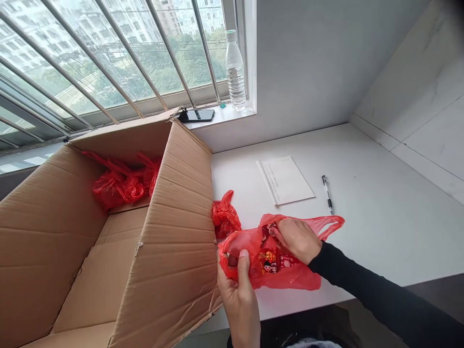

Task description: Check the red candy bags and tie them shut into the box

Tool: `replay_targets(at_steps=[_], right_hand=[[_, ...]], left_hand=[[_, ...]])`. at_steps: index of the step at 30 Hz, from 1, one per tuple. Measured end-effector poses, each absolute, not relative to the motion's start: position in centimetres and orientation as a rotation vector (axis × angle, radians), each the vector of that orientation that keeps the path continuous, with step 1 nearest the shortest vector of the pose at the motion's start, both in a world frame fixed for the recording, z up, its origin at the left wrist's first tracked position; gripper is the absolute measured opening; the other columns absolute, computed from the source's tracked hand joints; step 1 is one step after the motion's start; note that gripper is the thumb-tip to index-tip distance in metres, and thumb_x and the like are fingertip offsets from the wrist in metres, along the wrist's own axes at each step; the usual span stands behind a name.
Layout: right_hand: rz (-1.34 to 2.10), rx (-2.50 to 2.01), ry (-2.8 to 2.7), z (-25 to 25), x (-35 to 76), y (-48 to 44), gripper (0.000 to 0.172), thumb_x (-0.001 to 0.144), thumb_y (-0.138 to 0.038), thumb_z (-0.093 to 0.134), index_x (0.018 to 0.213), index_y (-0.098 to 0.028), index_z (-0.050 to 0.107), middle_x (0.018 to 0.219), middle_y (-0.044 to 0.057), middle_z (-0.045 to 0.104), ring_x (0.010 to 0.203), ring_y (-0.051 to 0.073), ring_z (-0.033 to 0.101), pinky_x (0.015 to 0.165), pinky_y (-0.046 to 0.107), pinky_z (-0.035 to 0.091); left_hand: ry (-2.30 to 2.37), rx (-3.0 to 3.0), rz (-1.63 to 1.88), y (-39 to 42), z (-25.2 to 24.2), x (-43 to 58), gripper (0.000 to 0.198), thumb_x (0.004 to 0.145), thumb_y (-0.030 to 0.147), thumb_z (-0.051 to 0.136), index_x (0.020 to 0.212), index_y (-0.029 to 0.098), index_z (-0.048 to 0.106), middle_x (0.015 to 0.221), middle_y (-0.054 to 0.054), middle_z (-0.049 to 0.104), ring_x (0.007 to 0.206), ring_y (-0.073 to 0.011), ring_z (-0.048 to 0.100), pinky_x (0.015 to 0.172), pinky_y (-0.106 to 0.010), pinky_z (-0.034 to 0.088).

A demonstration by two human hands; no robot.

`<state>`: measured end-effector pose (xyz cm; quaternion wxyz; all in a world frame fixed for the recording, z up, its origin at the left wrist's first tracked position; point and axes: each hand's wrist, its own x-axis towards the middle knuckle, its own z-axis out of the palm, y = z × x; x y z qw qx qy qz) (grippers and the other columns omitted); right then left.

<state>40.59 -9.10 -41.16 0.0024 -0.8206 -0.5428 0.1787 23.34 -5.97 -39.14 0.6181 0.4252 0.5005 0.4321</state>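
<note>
A thin red plastic bag (300, 278) lies open at the front of the white table, with several small red printed packets (268, 261) showing in its mouth. My left hand (241, 290) grips the bag's left side, thumb on top. Reaching into the opening from the right, my right hand (299, 239) has its fingers curled down among the packets, against a dark red one (268, 232). The fingertips are hidden, so what they hold cannot be made out. One bag handle (335, 222) stretches out beyond the right wrist.
A tall open cardboard box (177, 203) stands on the left, with tied red bags (123, 186) at its far end. Another knotted red bag (225, 215) sits against its right wall. Farther back are a notebook (290, 181), pen (327, 193), phone (197, 115) and water bottle (235, 72).
</note>
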Motion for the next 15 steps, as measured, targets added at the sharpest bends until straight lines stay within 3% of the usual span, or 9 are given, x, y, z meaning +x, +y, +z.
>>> replay_targets(at_steps=[5,7,11,15], right_hand=[[0.549,-2.481,-1.816,-41.5,39.4,-8.7,0.028,0.105,-0.023,0.036,0.104,-0.017,0.063,0.083,0.01,0.072,0.072,0.024,0.069,0.058,0.033,0.029],[0.591,-2.388,-1.895,-41.9,39.1,-8.5,0.023,0.103,-0.023,0.043,0.113,-0.018,0.062,0.086,0.009,0.073,0.075,0.025,0.07,0.058,0.033,0.029],[0.651,-2.278,-1.973,-42.1,39.4,-8.7,0.028,0.101,-0.021,0.047,0.126,-0.022,0.06,0.088,0.006,0.074,0.078,0.024,0.07,0.06,0.032,0.029],[0.64,-2.312,-1.938,-41.5,41.1,-10.9,0.032,0.105,-0.023,0.035,0.122,-0.016,0.061,0.089,0.01,0.071,0.079,0.026,0.069,0.061,0.034,0.03]], left_hand=[[1.116,1.005,0.995,-5.8,-39.0,23.5,0.04,0.089,0.042,0.072,0.125,0.024,0.068,0.111,-0.007,0.074,0.103,-0.0266,0.072,0.083,-0.033,0.061],[1.13,1.017,0.985,-5.8,-39.0,23.4,0.038,0.089,0.043,0.072,0.121,0.023,0.069,0.11,-0.006,0.074,0.108,-0.027,0.071,0.088,-0.034,0.06],[1.17,1.017,0.958,-5.8,-39.1,23.2,0.039,0.09,0.045,0.07,0.124,0.025,0.067,0.12,-0.006,0.073,0.118,-0.026,0.067,0.096,-0.033,0.056],[1.219,1.023,0.976,-6.1,-39.1,23.0,0.035,0.092,0.044,0.07,0.122,0.027,0.068,0.125,-0.005,0.072,0.121,-0.0231,0.066,0.099,-0.03,0.053]])
